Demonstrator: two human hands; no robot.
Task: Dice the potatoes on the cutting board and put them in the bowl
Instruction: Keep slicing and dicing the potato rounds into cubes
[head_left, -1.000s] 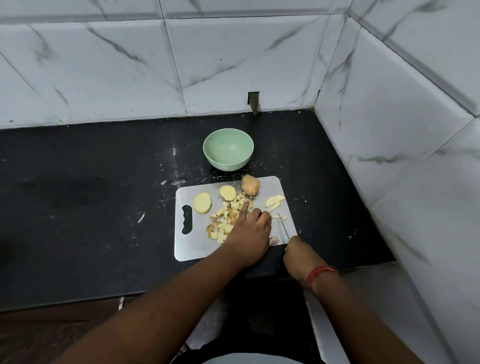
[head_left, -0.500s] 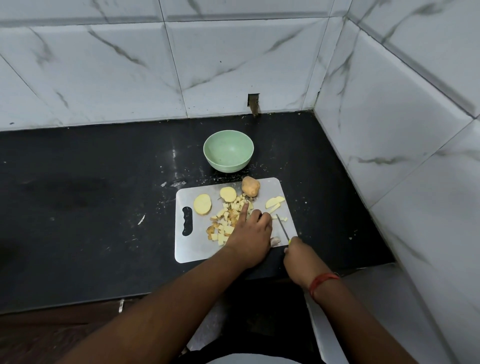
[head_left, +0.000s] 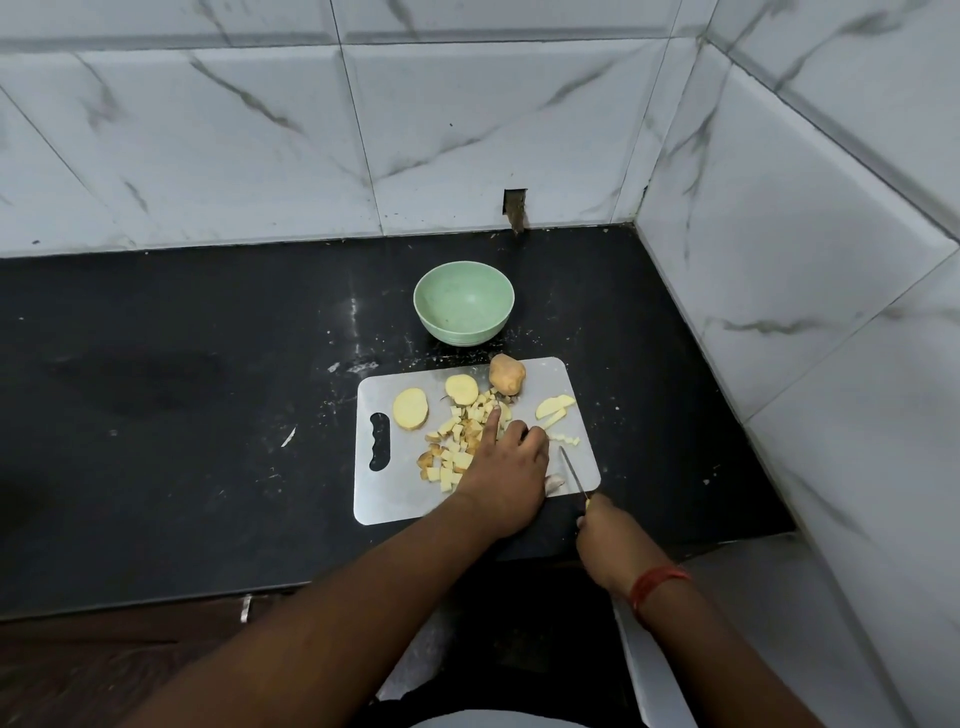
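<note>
While my left hand (head_left: 506, 467) presses fingers on the dice (head_left: 457, 447) and my right hand (head_left: 605, 535) grips the knife (head_left: 571, 470), slices (head_left: 410, 409) wait on the board (head_left: 384, 499); the bowl (head_left: 464, 303) holds nothing.

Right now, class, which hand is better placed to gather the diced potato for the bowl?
Left. The left hand already rests beside the diced potato, its forefinger among the pieces; the right hand grips the knife.

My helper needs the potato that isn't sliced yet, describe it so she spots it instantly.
Find the grey cutting board on the black counter, just in front of the green bowl. The uncut potato sits at its far edge; unlike the pale slices and cubes nearby, it is brown-skinned.
</note>
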